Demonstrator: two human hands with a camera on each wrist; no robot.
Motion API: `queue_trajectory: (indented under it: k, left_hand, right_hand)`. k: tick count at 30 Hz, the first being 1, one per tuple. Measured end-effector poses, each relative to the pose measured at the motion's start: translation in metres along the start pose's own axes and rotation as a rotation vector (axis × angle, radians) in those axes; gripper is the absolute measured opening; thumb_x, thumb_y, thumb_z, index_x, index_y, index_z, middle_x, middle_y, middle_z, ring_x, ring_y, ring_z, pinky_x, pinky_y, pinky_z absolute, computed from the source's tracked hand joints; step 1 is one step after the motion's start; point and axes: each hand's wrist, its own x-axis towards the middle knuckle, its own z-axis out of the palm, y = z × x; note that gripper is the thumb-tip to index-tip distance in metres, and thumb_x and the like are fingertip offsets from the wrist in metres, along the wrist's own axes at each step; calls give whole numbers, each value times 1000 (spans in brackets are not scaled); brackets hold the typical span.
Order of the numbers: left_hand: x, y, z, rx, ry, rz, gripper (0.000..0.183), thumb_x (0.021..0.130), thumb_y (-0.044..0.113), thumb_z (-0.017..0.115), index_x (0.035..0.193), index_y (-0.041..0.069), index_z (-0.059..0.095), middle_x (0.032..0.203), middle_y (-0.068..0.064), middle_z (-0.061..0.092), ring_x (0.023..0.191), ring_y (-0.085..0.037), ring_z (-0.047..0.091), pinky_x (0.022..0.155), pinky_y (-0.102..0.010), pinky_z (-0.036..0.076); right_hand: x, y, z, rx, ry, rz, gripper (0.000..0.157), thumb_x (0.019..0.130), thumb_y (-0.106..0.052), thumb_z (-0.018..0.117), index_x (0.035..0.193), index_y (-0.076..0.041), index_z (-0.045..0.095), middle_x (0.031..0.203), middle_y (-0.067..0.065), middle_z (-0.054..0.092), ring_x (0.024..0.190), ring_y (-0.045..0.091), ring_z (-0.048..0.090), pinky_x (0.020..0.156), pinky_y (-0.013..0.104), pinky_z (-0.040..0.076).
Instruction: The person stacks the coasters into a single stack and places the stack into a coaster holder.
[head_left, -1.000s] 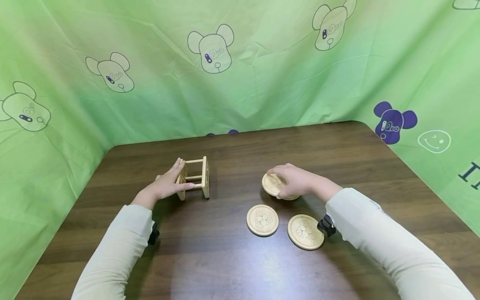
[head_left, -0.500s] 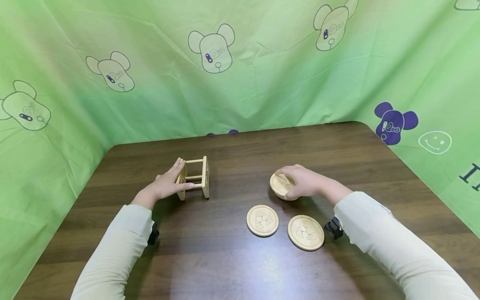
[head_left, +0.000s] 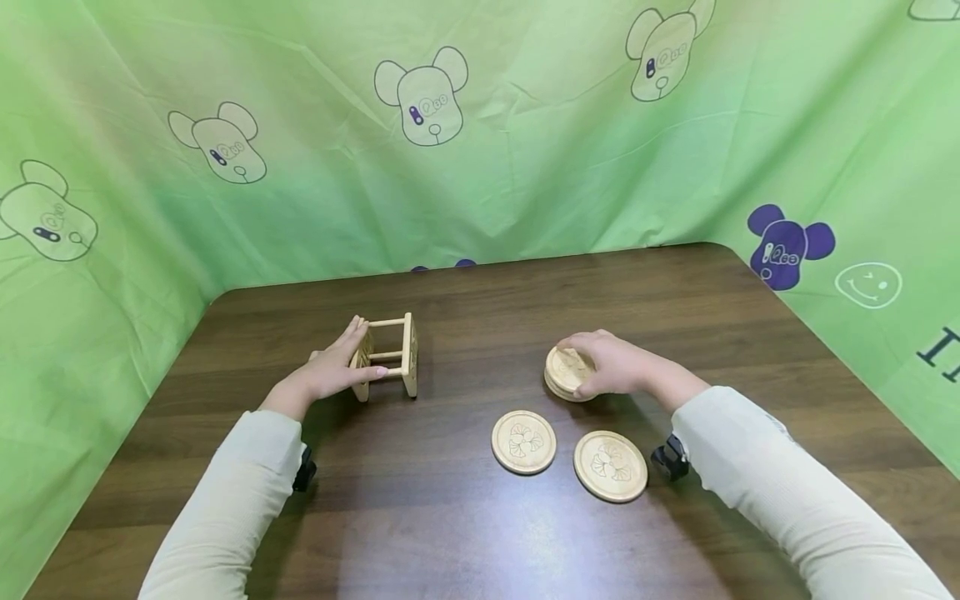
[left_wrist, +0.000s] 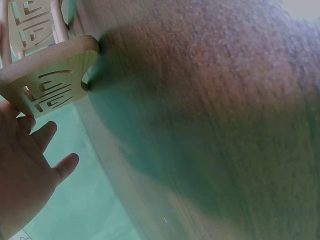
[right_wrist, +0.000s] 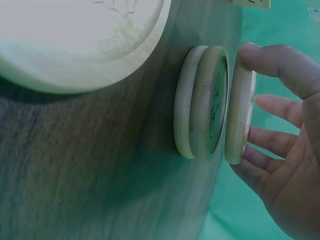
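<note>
My left hand [head_left: 330, 371] holds the left end of a light wooden coaster rack [head_left: 410, 358], its thumb by the front rod. In the left wrist view the rack's cut-out end panel [left_wrist: 60, 82] faces the camera, and some fingers [left_wrist: 65, 167] stick out beside it. With thumb and fingertips, my right hand [head_left: 615, 364] grips a round wooden coaster [right_wrist: 240, 115] by its edge. Just above two stacked coasters [right_wrist: 200, 102] hangs that coaster, a thin gap between them in the right wrist view. Part of the held coaster is hidden by the hand in the head view.
Two more coasters with carved leaf patterns lie flat nearer the body, one to the left [head_left: 523, 442] and one to the right [head_left: 611, 467]. All stand on a dark wooden table [head_left: 420, 508]. A green printed cloth [head_left: 525, 183] hangs behind and along the sides.
The right hand has moved a little to the right with the coaster, which has come level over the stacked coasters. Left hand and rack have stayed in place.
</note>
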Motion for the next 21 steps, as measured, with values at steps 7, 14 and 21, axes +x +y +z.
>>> queue_trajectory:
  k: [7,14,21]
  left_hand:
    - [0,1,0,-17,2,-12,86,81,48,50,139,9,1,143,-7,-10,126,-34,11,88,-65,5]
    - [-1,1,-1,-40,-4,-20,88,80,51,50,140,9,1,143,-5,-10,126,-35,12,89,-64,3]
    - [-1,0,0,-51,-12,-17,91,78,57,48,140,10,1,143,-3,-11,127,-31,7,89,-64,2]
  right_hand:
    - [-1,2,1,2,6,9,64,59,-16,70,116,5,49,114,17,51,103,35,41,86,44,33]
    - [0,4,2,0,-4,13,63,60,-16,71,115,4,49,113,17,52,102,36,42,85,44,33]
    - [2,6,4,7,-3,11,62,60,-16,70,114,5,50,112,18,52,102,36,42,85,44,33]
